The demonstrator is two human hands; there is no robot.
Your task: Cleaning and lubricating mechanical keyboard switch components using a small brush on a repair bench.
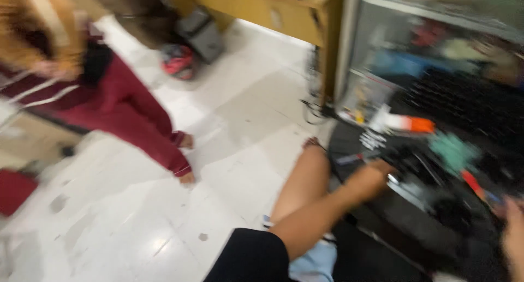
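Head view, blurred by motion throughout.

Left hand point(376, 175) — centre right of the frame, at the end of a bare forearm that rises from a black sleeve point(248, 257) at the bottom centre. It reaches into a dark open case point(404, 216) and rests among the clutter there; whether the fingers are spread or pinching something cannot be told through the blur.

Right hand point(513, 241) — lower right edge, only a pale sliver showing, just over the case's dark edge. Its pose cannot be told.

Contents near the left hand — a white and orange tube-shaped item point(406, 122) just above it, a teal-green object point(453, 151) to its right, a thin red tool point(472, 183) farther toward the lower right, and a small metal glint touching the hand's right side. All too smeared to name more closely.

Bare knee and shin point(305, 181) — beside the forearm, centre of the frame; pale blue cloth point(314, 263) below it.

Second person — upper left, in dark red trousers point(128, 110), bare feet on the white tiled floor point(218, 151).

Background — a yellow wooden table point(284, 14) at the top centre, a grey bag point(202, 33) and a red and black helmet-like object point(177, 60) beneath it, shelving with mixed goods point(436, 47) at the upper right.
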